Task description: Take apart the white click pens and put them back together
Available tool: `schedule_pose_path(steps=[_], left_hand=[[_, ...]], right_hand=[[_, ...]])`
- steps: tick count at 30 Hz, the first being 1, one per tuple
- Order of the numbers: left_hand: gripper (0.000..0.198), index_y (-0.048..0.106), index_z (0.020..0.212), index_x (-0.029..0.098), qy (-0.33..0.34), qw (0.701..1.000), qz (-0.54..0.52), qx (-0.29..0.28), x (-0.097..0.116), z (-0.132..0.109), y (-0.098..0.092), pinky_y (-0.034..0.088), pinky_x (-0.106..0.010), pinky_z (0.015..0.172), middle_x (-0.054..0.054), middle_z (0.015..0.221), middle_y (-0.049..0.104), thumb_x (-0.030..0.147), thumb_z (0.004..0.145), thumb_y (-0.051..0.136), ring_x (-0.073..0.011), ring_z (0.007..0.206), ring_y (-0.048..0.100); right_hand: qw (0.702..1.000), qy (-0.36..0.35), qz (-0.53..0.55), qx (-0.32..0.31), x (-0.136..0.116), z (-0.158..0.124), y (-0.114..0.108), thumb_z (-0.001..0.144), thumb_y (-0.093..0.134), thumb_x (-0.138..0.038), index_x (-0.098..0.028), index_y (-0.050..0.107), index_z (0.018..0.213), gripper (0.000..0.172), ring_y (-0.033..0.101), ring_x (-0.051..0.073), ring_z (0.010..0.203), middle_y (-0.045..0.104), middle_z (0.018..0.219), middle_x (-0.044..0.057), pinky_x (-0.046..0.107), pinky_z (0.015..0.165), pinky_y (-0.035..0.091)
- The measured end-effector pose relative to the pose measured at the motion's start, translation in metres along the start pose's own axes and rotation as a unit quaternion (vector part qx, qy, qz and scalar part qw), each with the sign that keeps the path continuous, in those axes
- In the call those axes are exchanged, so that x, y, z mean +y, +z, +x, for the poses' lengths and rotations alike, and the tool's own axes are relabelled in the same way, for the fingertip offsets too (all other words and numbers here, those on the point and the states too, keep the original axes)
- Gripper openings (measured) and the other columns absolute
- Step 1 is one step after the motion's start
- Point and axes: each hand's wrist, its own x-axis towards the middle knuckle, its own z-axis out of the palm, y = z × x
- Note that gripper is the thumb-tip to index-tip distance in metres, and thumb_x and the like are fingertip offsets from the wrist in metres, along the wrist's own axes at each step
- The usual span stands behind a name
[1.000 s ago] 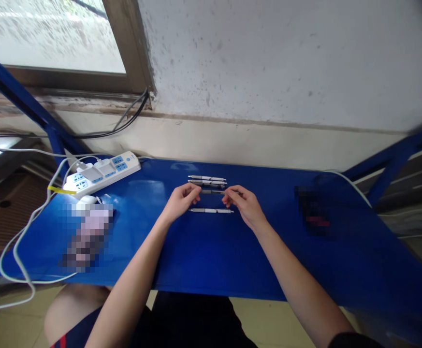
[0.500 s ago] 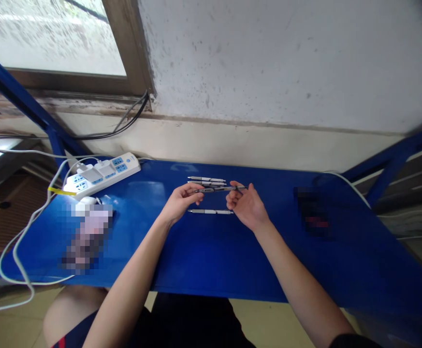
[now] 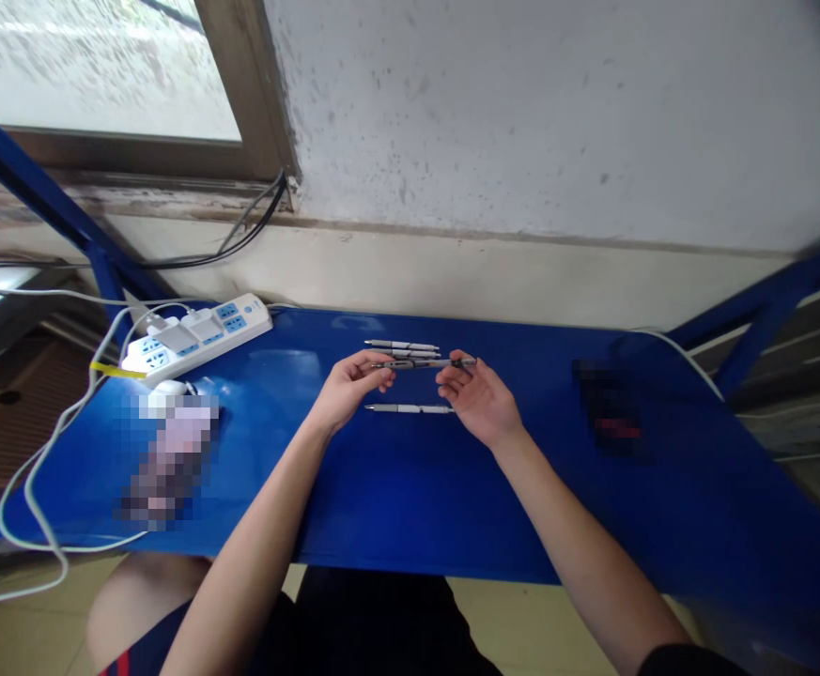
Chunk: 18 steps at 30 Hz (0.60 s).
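A slim pen (image 3: 424,363) with dark and clear parts lies crosswise between my two hands, raised over the blue table. My left hand (image 3: 350,387) pinches its left end between thumb and fingers. The fingers of my right hand (image 3: 481,398) are closed around the right end, palm turned partly up. Just behind the held pen, a white and grey pen (image 3: 402,346) lies on the table, and another one beside it is partly covered by my left fingers. Nearer to me, a white pen (image 3: 402,408) rests parallel, its right tip by my right hand.
On the left stand a white power strip (image 3: 237,319) with plugs and a blurred pinkish item (image 3: 177,460). A dark, blurred object (image 3: 607,404) lies at the right of the blue table (image 3: 416,507). White cables loop over the left edge; a wall rises behind.
The held pen has shifted slightly to the left and is more level, with more of its tip showing past my left fingers. The pens on the table lie as before.
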Motion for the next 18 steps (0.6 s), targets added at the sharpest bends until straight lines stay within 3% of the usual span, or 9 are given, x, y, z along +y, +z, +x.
schedule_pose_path(steps=[4, 9, 14, 16, 18], left_hand=[[0.029, 0.066, 0.098, 0.016, 0.02, 0.99, 0.141, -0.024, 0.003, -0.003, -0.001, 0.045, -0.026, 0.065, -0.005, 0.083, 0.068, 0.036, 0.077, 0.069, -0.0134, 0.069, 0.058], [0.022, 0.071, 0.093, 0.019, 0.107, 0.931, 0.347, -0.034, 0.001, -0.002, -0.003, 0.042, -0.028, 0.07, -0.005, 0.088, 0.07, 0.037, 0.083, 0.062, -0.0163, 0.073, 0.058], [0.019, 0.073, 0.093, 0.021, 0.157, 0.878, 0.449, -0.053, -0.007, 0.003, -0.013, 0.043, -0.032, 0.08, -0.007, 0.088, 0.07, 0.033, 0.087, 0.058, -0.0204, 0.085, 0.06], [0.02, 0.073, 0.093, 0.021, 0.16, 0.865, 0.473, -0.06, -0.009, 0.004, -0.016, 0.043, -0.033, 0.081, -0.008, 0.089, 0.069, 0.032, 0.088, 0.057, -0.0209, 0.086, 0.059], [0.021, 0.073, 0.094, 0.021, 0.159, 0.854, 0.49, -0.073, -0.011, 0.004, -0.018, 0.043, -0.033, 0.081, -0.009, 0.09, 0.068, 0.032, 0.088, 0.057, -0.0216, 0.087, 0.059]], right_hand=[[1.0, -0.006, 0.003, -0.01, 0.001, -0.002, 0.003, 0.087, 0.048, -0.057, -0.028, 0.064, 0.104, 0.037, 0.067, 0.025, 0.092, 0.072, 0.091, 0.006, 0.04, 0.076, 0.054], [0.996, 0.019, -0.005, -0.086, -0.001, -0.005, 0.012, 0.084, 0.056, -0.055, -0.028, 0.05, 0.132, 0.056, 0.067, 0.021, 0.069, 0.071, 0.083, 0.004, 0.034, 0.058, 0.052], [0.995, -0.021, -0.086, -0.049, -0.025, -0.017, 0.024, 0.084, 0.06, -0.051, -0.028, 0.03, 0.146, 0.073, 0.064, 0.018, 0.055, 0.07, 0.072, 0.002, 0.03, 0.049, 0.049], [0.99, -0.036, -0.119, -0.068, -0.037, -0.037, 0.042, 0.085, 0.061, -0.048, -0.031, 0.04, 0.141, 0.063, 0.065, 0.019, 0.06, 0.071, 0.076, 0.002, 0.032, 0.054, 0.051], [0.977, -0.042, -0.117, -0.172, -0.044, -0.064, 0.068, 0.086, 0.06, -0.047, -0.033, 0.058, 0.125, 0.042, 0.066, 0.02, 0.067, 0.071, 0.082, 0.003, 0.036, 0.062, 0.054]])
